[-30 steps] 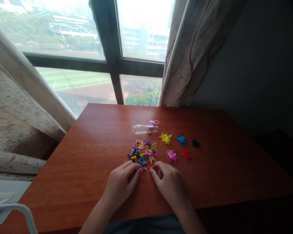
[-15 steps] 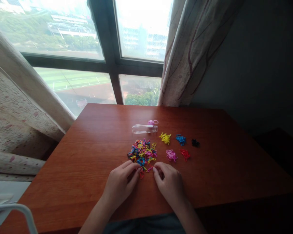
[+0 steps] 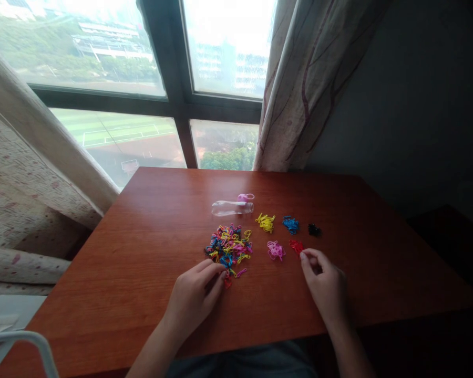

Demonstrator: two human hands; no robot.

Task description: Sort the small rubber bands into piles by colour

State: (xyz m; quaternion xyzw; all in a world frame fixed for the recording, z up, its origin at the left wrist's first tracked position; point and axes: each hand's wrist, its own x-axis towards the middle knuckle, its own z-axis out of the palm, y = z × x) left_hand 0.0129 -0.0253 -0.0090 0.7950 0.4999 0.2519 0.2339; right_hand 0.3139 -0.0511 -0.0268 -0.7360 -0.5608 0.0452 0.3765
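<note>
A mixed pile of small coloured rubber bands (image 3: 229, 244) lies mid-table. My left hand (image 3: 199, 287) rests at its near edge, thumb and forefinger pinched beside a few red bands (image 3: 227, 282); what the pinch holds is hidden. Farther right, my right hand (image 3: 324, 281) is closed at the fingertips on a red rubber band, touching the near side of the red pile (image 3: 296, 245). Sorted heaps lie around it: pink bands (image 3: 276, 250), yellow bands (image 3: 265, 222), blue bands (image 3: 290, 224) and black bands (image 3: 314, 229). One loose pink band (image 3: 242, 272) lies between my hands.
Behind the mixed pile a clear bottle (image 3: 230, 208) lies on its side, with a pink looped cap (image 3: 245, 197) just beyond it. The wooden table (image 3: 142, 236) reaches to the window. Curtains (image 3: 287, 105) hang on both sides, and a white curved bar (image 3: 31, 338) stands at lower left.
My right hand has moved right, from the near edge of the mixed pile to the red pile. The pink band near its fingertips stays on the table. My left hand keeps its place.
</note>
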